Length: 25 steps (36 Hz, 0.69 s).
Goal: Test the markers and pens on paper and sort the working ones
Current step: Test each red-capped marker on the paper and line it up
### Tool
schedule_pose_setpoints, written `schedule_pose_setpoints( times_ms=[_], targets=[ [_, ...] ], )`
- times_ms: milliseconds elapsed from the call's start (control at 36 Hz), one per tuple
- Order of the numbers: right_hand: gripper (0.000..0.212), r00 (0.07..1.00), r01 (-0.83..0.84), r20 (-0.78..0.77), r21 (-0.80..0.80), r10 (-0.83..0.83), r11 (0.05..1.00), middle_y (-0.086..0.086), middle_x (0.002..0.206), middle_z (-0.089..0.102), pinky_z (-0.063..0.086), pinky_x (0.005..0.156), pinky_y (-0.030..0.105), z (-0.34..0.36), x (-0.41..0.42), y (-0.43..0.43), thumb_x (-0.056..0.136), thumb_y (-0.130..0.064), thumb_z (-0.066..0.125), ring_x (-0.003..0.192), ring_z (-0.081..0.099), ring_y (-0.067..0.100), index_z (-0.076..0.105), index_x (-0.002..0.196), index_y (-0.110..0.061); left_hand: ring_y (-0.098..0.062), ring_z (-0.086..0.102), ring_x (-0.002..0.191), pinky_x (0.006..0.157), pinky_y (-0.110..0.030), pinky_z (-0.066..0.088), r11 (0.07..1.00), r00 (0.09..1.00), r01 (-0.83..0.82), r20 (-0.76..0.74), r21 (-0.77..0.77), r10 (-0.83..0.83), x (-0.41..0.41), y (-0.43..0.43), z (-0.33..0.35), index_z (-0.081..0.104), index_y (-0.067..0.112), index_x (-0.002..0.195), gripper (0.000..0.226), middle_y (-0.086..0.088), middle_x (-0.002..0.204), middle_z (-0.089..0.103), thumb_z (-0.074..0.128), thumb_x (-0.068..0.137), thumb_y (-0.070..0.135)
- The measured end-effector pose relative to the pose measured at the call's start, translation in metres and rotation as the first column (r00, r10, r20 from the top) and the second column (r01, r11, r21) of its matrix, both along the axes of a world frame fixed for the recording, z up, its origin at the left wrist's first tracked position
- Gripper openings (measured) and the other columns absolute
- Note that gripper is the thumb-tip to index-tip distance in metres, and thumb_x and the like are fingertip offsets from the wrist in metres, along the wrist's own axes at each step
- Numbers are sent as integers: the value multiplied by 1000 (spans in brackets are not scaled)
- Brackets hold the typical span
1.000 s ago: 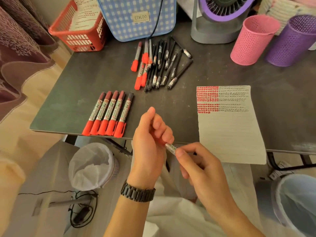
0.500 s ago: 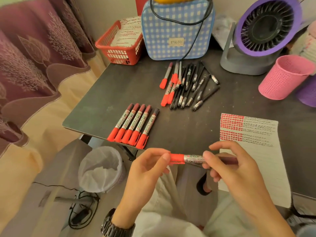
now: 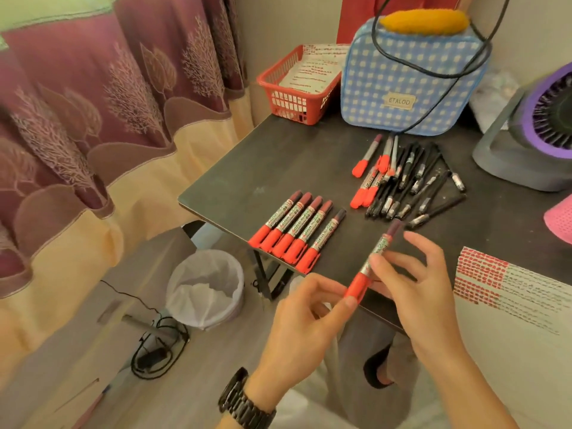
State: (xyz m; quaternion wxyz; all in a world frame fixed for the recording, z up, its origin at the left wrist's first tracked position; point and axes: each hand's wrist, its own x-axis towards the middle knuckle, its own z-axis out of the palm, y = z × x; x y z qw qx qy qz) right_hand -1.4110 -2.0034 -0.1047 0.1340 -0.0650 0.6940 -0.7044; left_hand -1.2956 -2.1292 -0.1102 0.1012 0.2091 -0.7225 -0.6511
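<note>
While beside the marker row [image 3: 297,233], pinches red marker [image 3: 383,243] at barrel with right hand [image 3: 424,289], at cap end with left hand [image 3: 303,320].

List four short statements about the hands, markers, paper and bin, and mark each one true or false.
1. The right hand and left hand hold one capped marker. True.
2. Five red-capped markers lie side by side on the table. True.
3. The paper is blank. False: red and dark marks cover its top.
4. The bin stands on the table. False: it stands on the floor.
</note>
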Motion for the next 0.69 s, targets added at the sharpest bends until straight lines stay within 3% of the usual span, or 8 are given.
schedule_pose_setpoints(
  times_ms=[111,194,222,333,444,528,694],
  targets=[
    [59,999,-47,1,58,47,997,-7,99,76,63,67,28,-2,-10,-12,84,-22,83,84,77,18,53,129,-47,-17,64,69,69,-43,57,997,1000,7,1,-82,-7,4,-10,1,65,39,99,17,13,95,74,70,89,52],
    [55,999,-46,-6,101,47,994,-6,97,77,64,71,37,-9,-15,-20,84,-23,83,83,77,17,53,118,-55,-9,65,73,62,-18,48,956,1000,-7,-16,-294,2,7,-18,-1,63,44,102,16,23,95,71,64,91,56],
    [55,999,-42,-9,126,43,991,-7,97,77,64,73,38,-11,-16,-23,83,-24,83,82,77,16,53,117,-56,-8,64,78,64,-15,46,919,999,-37,-33,-393,26,8,-22,-2,62,46,103,17,25,96,69,61,91,58],
    [58,999,-37,-25,276,45,960,-22,94,75,63,79,42,-15,-21,-34,82,-28,84,76,76,9,49,122,-51,-3,57,98,84,-13,39,699,974,-221,-192,-681,121,8,-45,-6,63,39,113,23,26,108,62,66,90,42],
    [68,997,-28,-55,435,58,900,-17,92,75,59,89,46,-9,-23,-47,81,-36,84,89,74,14,50,140,-37,-6,50,126,107,-20,36,538,980,-162,-197,-827,-7,2,-75,-14,66,29,128,35,18,132,60,68,92,33],
    [69,989,-25,-107,556,101,831,-17,92,74,56,94,47,0,-23,-57,83,-40,79,96,73,19,50,144,-30,-11,51,132,107,-31,39,453,987,-93,-142,-886,-74,0,-85,-19,67,33,129,34,20,135,60,66,95,35],
    [47,962,32,-202,753,185,657,-7,111,68,52,90,35,9,-22,-65,87,-49,71,101,67,19,65,130,-31,-15,56,126,105,-31,39,358,977,-97,-158,-929,-145,-2,-90,-26,68,37,127,32,18,129,66,60,97,39]
  ],
)
